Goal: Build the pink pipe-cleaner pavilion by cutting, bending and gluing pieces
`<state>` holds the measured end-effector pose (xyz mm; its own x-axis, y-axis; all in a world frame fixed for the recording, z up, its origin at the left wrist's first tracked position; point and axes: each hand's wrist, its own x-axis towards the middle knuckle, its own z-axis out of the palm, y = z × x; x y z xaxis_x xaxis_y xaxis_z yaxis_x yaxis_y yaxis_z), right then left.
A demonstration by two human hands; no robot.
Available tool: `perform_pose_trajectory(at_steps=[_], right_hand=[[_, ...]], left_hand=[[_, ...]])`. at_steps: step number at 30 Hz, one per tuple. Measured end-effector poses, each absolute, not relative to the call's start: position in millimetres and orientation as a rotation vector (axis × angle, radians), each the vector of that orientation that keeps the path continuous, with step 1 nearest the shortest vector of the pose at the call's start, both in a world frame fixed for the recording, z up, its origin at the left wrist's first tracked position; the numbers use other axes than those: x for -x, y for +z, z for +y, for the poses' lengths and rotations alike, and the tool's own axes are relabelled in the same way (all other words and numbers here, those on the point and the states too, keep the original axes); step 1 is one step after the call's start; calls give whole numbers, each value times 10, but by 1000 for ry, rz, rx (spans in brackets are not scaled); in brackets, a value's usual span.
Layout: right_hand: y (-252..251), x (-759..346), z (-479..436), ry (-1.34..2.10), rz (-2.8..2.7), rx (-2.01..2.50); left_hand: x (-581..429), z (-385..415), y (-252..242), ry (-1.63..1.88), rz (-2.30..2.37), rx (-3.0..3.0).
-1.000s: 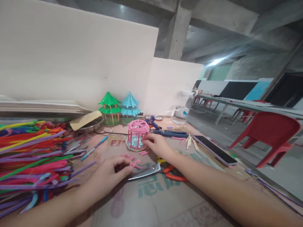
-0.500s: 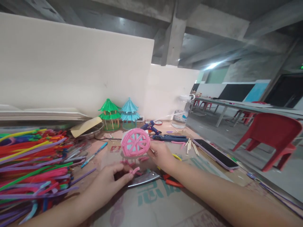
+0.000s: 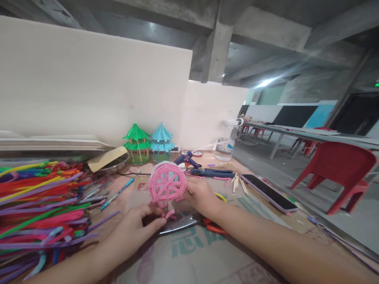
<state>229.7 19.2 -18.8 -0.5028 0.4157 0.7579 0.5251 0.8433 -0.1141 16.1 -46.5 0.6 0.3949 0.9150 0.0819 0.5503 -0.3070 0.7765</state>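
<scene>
In the head view, my right hand (image 3: pixel 203 197) grips the right rim of a pink spoked wheel (image 3: pixel 167 183) made of what looks like pipe cleaner, held upright above the table. My left hand (image 3: pixel 140 223) pinches a short pink pipe cleaner piece (image 3: pixel 169 214) between thumb and forefinger, just below the wheel. Under both hands lies a tool with a curved metal handle (image 3: pixel 179 225), its far end partly hidden. Beside my right wrist are orange-red handles (image 3: pixel 214 227), largely covered by the forearm.
Bundled coloured pipe cleaners (image 3: pixel 44 197) fill the left side, with a blue pen (image 3: pixel 117 193) beside them. Green (image 3: pixel 136 142) and blue (image 3: pixel 162 142) pagoda models stand behind. A glue gun (image 3: pixel 188 159), water jug (image 3: pixel 226 142), short sticks (image 3: pixel 236 182) and phone (image 3: pixel 269 192) lie farther right.
The pink wheel has tipped more upright and turned, so its thickness and lower edge show more. My right hand shifted slightly with it; my left hand has hardly moved.
</scene>
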Motion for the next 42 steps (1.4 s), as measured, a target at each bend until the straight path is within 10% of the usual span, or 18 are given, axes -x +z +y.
perform_pose_trajectory(at_steps=[42], right_hand=[[-165, -2216, 203, 134, -2128, 1042]], left_hand=[[-176, -493, 62, 709, 1254, -2075]])
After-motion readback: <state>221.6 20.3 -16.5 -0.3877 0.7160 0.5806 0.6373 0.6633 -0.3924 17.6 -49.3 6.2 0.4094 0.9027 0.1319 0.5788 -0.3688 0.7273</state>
